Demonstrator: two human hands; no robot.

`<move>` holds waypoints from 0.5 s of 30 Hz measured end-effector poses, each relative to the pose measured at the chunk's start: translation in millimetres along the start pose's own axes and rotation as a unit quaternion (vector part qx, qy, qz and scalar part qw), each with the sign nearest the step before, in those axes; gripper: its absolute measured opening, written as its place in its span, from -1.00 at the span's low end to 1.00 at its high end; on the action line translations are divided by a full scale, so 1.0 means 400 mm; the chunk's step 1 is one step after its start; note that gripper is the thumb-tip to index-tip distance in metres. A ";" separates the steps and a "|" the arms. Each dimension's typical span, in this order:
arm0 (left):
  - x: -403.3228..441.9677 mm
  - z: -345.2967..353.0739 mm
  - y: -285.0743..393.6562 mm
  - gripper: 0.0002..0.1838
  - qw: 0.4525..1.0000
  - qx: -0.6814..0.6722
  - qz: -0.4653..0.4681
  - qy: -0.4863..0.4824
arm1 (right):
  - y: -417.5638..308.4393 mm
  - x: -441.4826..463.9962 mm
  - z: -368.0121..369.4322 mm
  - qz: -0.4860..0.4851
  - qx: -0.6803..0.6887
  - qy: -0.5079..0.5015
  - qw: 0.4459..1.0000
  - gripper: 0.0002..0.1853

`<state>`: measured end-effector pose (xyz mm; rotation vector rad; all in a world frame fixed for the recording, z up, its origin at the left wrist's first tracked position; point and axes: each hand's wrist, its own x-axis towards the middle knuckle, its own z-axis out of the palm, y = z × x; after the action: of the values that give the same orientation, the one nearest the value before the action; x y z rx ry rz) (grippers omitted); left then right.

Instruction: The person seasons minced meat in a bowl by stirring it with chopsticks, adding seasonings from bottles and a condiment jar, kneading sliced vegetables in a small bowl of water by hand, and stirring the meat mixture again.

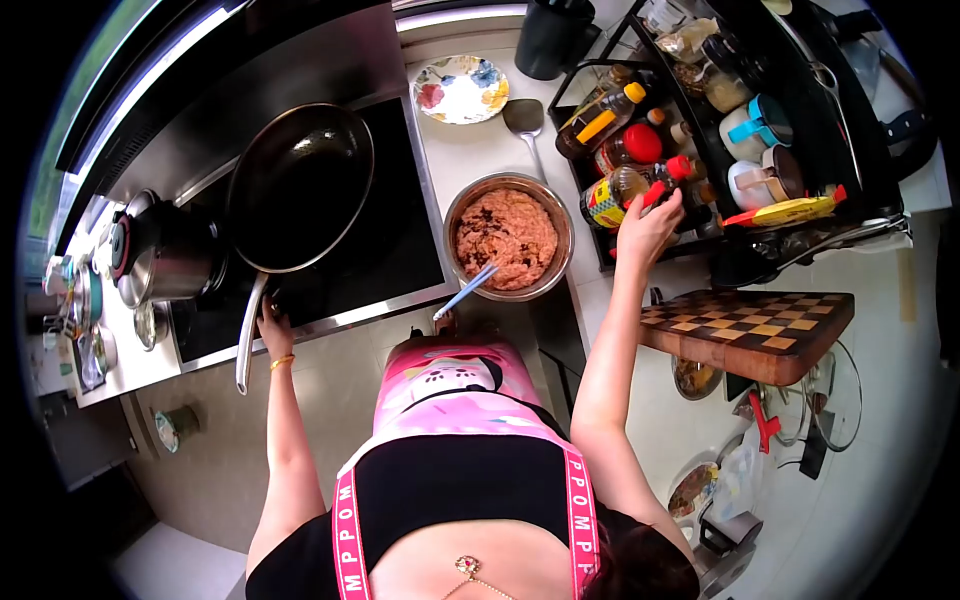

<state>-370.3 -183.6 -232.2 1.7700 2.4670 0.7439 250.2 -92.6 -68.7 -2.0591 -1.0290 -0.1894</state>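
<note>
My right hand (648, 232) is at the rack, its fingers closed around the red cap of a bottle with a yellow label (603, 202). Another red-capped bottle stands right beside it. By the front edge of the stove, next to the long handle of a dark frying pan (300, 190), is my left hand (273, 330); its fingers are partly hidden, and what they touch is unclear. A metal bowl (452, 225) on the counter holds minced meat with dark sauce or seasoning on it, and light blue chopsticks (467, 291) lean in it.
A floral plate (461, 90) and a spatula (523, 118) lie behind the bowl. The black rack (583, 85) holds several bottles and jars. A checkered cutting board (750, 330) is at the right; a pressure cooker (165, 250) stands at the left.
</note>
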 end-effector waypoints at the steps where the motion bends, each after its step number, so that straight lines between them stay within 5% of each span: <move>1: -0.024 -0.001 0.020 -0.48 0.997 0.021 -0.017 0.068 | -0.013 0.014 -0.021 -0.029 -0.009 0.024 0.999 -0.43; 4: -0.122 0.063 0.028 -0.45 0.987 -0.028 -0.022 0.156 | -0.033 0.077 -0.059 -0.118 -0.017 0.071 0.990 -0.53; 6: -0.189 0.110 0.020 -0.53 0.995 -0.086 -0.057 0.010 | -0.009 0.133 -0.051 -0.155 -0.025 0.037 0.987 -0.55; 10: -0.235 0.078 0.320 -0.66 0.964 -0.206 -0.103 -0.130 | 0.040 0.192 -0.017 -0.127 -0.028 -0.054 0.990 -0.66; 15: -0.221 0.082 0.502 -0.77 0.927 -0.288 -0.048 -0.237 | 0.052 0.211 -0.025 -0.130 -0.041 -0.021 0.990 -0.76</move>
<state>-150.9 -201.6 -206.7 1.3884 1.7662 0.8041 322.6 -56.0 -36.2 -2.0040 -1.3354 -0.3269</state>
